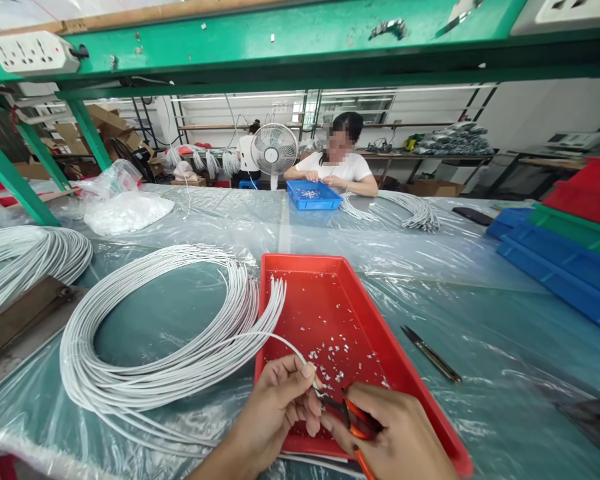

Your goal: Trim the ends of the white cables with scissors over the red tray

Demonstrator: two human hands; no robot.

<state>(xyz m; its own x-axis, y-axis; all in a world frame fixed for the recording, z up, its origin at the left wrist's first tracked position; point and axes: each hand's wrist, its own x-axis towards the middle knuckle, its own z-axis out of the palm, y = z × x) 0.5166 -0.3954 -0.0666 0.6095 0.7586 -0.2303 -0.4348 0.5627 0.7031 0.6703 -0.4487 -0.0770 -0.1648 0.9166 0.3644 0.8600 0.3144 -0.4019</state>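
Over the near end of a red tray [310,300], my left hand [285,400] pinches the end of a white cable [287,343]. My right hand [393,427] is closed round orange-handled pliers [361,427], whose dark jaws are at the cable end, close to my left fingers. Small white scraps [333,353] lie scattered on the tray floor. The cable runs back to a large coil of white cables [155,380] left of the tray, with some ends over the tray's left rim.
Tweezers [433,353] lie right of the tray. Another coil [55,257] and a metal block [23,317] are at left. Stacked bins [560,260] stand at right. Across the table, a person [335,160] works at a blue tray [314,197]. A green beam [280,43] crosses overhead.
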